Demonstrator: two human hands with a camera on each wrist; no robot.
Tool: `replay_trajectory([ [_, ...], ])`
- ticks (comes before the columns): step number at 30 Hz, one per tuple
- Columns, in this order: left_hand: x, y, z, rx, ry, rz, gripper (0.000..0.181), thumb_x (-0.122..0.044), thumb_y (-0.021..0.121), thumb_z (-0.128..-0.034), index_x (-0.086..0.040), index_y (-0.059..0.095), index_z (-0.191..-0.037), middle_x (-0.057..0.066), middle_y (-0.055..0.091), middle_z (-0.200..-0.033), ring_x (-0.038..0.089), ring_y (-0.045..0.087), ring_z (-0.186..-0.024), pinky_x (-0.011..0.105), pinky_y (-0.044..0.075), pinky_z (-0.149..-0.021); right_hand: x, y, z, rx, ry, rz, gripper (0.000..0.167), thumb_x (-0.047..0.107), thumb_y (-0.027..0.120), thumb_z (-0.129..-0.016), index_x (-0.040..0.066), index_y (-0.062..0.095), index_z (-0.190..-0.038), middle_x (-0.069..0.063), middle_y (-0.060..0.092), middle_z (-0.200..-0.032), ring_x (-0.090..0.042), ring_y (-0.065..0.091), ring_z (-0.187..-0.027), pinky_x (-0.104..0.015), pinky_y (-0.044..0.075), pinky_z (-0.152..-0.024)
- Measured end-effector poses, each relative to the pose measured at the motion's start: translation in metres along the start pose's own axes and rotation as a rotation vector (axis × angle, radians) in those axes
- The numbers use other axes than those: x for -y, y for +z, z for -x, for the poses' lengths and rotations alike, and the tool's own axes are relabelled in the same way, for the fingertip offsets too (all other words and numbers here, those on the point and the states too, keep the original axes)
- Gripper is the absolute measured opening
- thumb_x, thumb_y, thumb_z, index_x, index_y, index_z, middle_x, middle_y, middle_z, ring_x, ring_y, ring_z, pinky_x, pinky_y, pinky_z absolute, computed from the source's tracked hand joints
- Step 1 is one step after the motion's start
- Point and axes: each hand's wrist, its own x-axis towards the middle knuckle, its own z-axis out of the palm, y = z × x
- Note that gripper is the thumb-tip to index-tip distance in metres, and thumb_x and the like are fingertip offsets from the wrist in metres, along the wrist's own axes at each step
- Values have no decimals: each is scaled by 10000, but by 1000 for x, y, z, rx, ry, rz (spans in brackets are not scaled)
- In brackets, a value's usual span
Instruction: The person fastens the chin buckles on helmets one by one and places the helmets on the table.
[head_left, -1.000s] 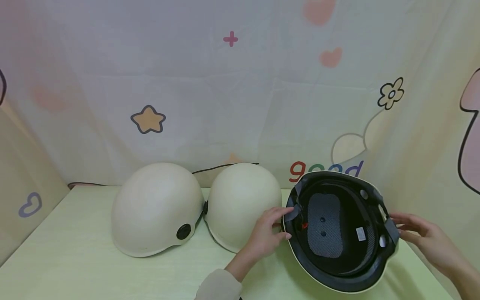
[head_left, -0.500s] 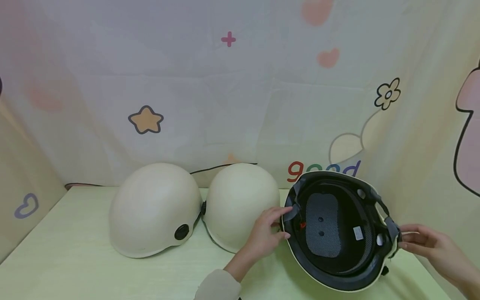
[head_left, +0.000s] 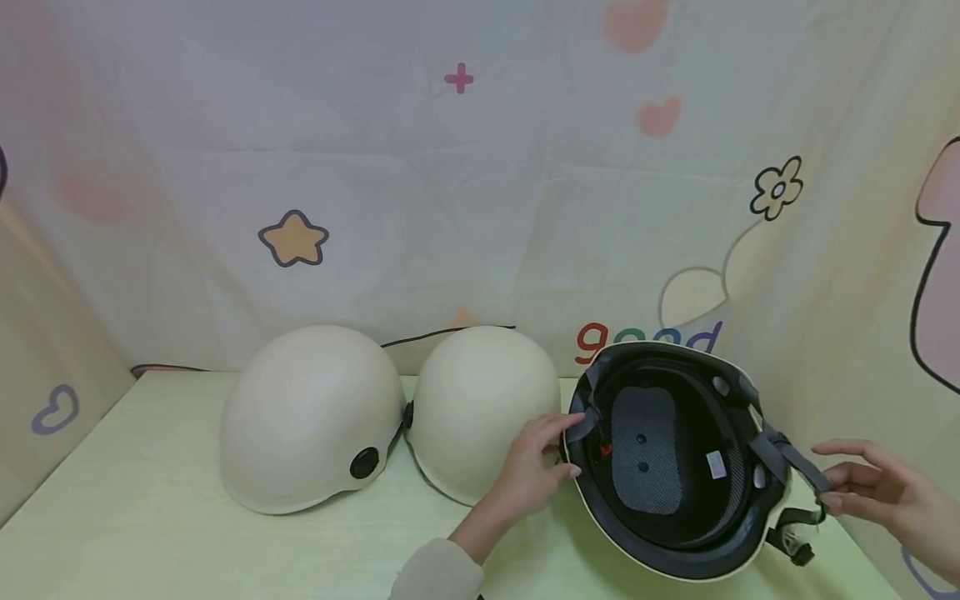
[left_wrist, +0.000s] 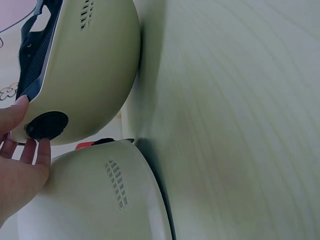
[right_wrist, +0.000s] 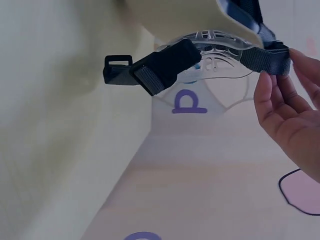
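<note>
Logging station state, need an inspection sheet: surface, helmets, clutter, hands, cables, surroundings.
Surface: pale green table, faint grain.
Left helmet: dome up.
Middle helmet: dome up, beside the left one.
Right helmet: tilted, open side toward the person.
Clutter: nothing seen.
Left hand: grips the right helmet at its edge.
Right hand: pinches the chin strap.
Cables: thin dark line behind helmets; cord or print, cannot tell.
Surroundings: cartoon-printed curtain.

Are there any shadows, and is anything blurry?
Head view: soft shadows on the table beside the upturned helmet; left wrist view: a darker shadow along that helmet's curved side; right wrist view: a smudgy tabletop shadow, while the strap in the right hand looks clearer.
</note>
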Motion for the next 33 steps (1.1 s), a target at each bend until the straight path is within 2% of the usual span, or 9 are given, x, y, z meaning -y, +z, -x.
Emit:
replay_trajectory([
  [4, 1, 1, 1, -2, 0, -1, 596, 86, 702, -734, -121, 546, -1271, 61, 521, -1228, 188, 469, -1116, 232, 459, -855, 11, 3, -1, -98, -85, 133, 525, -269, 490, -771, 96, 577, -1139, 0, 633, -869, -130, 596, -698, -206, 492, -601],
  [6, 1, 0, 1, 0, -1, -2, 597, 82, 702, -736, -123, 543, -1274, 61, 520, -1229, 189, 470, -1114, 229, 458, -856, 17, 3, -3, -129, -99, 146, 460, -275, 487, -768, 57, 615, -1060, 7, 626, -849, -121, 576, -678, -195, 474, -584],
  [9, 1, 0, 1, 3, -2, -4, 599, 77, 702, -739, -123, 538, -1279, 62, 518, -1230, 190, 472, -1112, 227, 458, -856, 26, 2, -7, -128, -142, 68, 431, -299, 460, -764, 15, 629, -1007, -14, 617, -836, -126, 562, -660, -189, 451, -579],
  [13, 1, 0, 1, 2, 2, -5, 601, 81, 702, -736, -118, 537, -1279, 69, 520, -1229, 194, 474, -1109, 234, 460, -856, 39, 0, -14, -94, -174, -51, 421, -304, 433, -778, -20, 612, -1033, -47, 612, -864, -143, 565, -686, -183, 449, -620],
  [15, 1, 0, 1, 0, 11, -13, 594, 81, 703, -735, -111, 542, -1273, 73, 524, -1224, 195, 477, -1103, 238, 463, -852, 45, 1, -18, -92, -164, -56, 400, -286, 433, -796, -33, 602, -1056, -46, 617, -906, -142, 576, -723, -171, 455, -658],
  [21, 2, 1, 1, 4, 3, -7, 587, 72, 705, -738, -110, 543, -1272, 74, 527, -1220, 198, 476, -1102, 226, 461, -848, 51, 13, -29, -60, -41, -13, 311, -176, 437, -876, -52, 585, -1120, 10, 613, -1061, -121, 599, -855, -145, 468, -759],
  [25, 1, 1, 1, 3, -2, 4, 573, 74, 703, -739, -106, 552, -1262, 78, 527, -1216, 215, 474, -1102, 242, 466, -847, 45, 28, -34, -20, -10, 67, 278, -129, 450, -894, -74, 553, -1147, 37, 597, -1092, -109, 593, -894, -167, 470, -776],
  [30, 0, 0, 2, 0, -2, 11, 570, 79, 704, -735, -101, 557, -1255, 83, 526, -1218, 232, 472, -1109, 255, 469, -847, 34, 44, -35, -27, 25, 62, 288, -78, 477, -904, -77, 522, -1188, 51, 588, -1098, -96, 585, -923, -184, 473, -776],
  [33, 0, 0, 2, -6, -2, 12, 571, 77, 705, -735, -102, 555, -1257, 79, 525, -1220, 229, 473, -1107, 249, 467, -846, 29, 49, -35, -44, 54, 111, 320, -40, 509, -903, -53, 509, -1223, 91, 580, -1107, -83, 595, -931, -196, 489, -760],
])
